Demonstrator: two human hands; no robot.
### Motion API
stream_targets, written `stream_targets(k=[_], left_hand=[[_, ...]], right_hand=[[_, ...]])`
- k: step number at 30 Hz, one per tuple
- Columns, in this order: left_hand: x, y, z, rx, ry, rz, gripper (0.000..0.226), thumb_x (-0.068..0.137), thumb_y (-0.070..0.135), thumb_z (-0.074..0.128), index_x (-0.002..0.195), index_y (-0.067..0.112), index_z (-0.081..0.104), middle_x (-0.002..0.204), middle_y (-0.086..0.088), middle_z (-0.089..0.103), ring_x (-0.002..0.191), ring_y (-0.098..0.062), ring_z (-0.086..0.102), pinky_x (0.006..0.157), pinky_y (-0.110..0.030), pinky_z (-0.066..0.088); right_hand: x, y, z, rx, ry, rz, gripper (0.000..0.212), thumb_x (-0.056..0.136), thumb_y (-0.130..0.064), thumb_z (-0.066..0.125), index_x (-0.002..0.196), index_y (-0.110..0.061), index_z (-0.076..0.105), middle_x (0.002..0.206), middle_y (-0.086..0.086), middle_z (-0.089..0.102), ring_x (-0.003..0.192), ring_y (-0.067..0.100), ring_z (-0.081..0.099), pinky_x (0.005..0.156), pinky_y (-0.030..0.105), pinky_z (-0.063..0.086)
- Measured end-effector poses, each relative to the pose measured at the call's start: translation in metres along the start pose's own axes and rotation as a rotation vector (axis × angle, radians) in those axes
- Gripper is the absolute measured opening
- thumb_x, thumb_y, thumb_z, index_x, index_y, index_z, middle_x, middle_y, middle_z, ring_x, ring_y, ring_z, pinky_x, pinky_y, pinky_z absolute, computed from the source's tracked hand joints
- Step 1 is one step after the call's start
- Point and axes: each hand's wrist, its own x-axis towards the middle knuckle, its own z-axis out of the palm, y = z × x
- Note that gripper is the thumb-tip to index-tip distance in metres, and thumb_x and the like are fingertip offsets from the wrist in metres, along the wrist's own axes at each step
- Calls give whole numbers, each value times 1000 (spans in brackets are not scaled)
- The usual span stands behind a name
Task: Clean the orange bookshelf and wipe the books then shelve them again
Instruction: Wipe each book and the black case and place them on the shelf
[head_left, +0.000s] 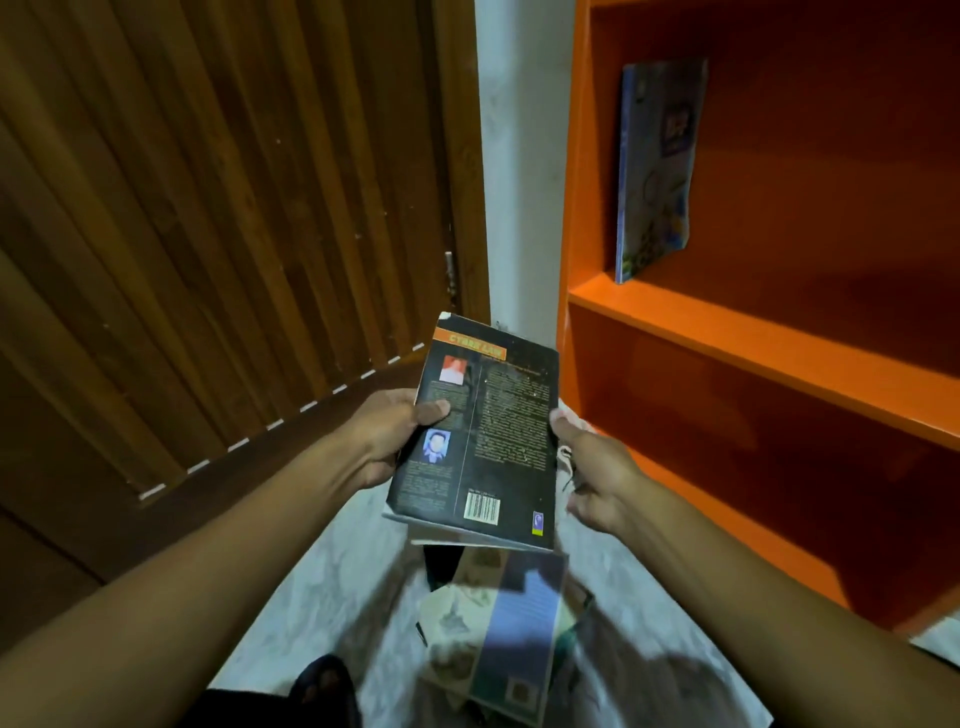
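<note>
From the head camera, a black paperback book (475, 441) is held over the floor, just left of the orange bookshelf (769, 343). It looks light, thin and bendy, so gripping both long edges suits it. The left hand (387, 441) pinches the left edge, thumb on the cover. The right hand (597, 478) grasps the right edge together with a pale cloth (566, 467). Both forearms reach forward. More books (498, 634) lie below.

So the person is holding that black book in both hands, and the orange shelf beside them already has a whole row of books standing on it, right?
Not quite. The head view shows just one book on the orange shelf, leaning against its left wall, not a whole row. The rest holds: the left hand and right hand both hold the black book.
</note>
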Motion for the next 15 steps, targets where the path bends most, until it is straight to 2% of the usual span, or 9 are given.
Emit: stream_targets(k=[1,2,5,9,12,15], left_hand=[[-3,2,0,16,20,28,16,94,10,65,108,2,68,101,-19,76,92,-34,74,90,-50,57],[-6,3,1,32,34,57,13,94,7,65,104,2,69,98,-19,77,85,-32,75,85,-48,59],[-12,-1,3,102,50,137,9,96,4,62,98,0,70,87,-16,77,68,-25,74,63,-35,59],[-13,-5,9,116,44,206,18,95,8,65,108,-2,69,99,-16,77,90,-32,75,84,-46,59],[-13,-3,13,46,28,165,21,93,10,67,111,-2,68,103,-17,76,94,-34,74,89,-47,58],[-11,-2,13,-56,64,129,25,92,12,68,115,1,67,103,-15,77,94,-34,74,92,-51,57]], right_hand=[[-3,-1,2,31,-25,-5,22,99,-13,58,121,-8,61,114,18,71,90,28,72,69,42,63],[-5,-4,3,48,-42,-18,18,97,-7,59,115,-4,62,107,20,72,84,31,72,66,45,63],[-9,-9,5,23,-85,-59,16,97,0,57,110,-1,65,92,16,76,73,28,73,60,42,63],[-9,-13,3,27,-91,-104,22,96,1,57,116,-3,65,92,11,76,75,23,73,60,35,60],[-10,-19,-1,34,-146,-159,27,99,3,51,113,-14,66,88,0,78,76,14,74,64,30,61],[-13,-24,-2,91,-196,-221,32,101,8,42,106,-17,62,71,-14,75,62,-1,71,54,15,54]])
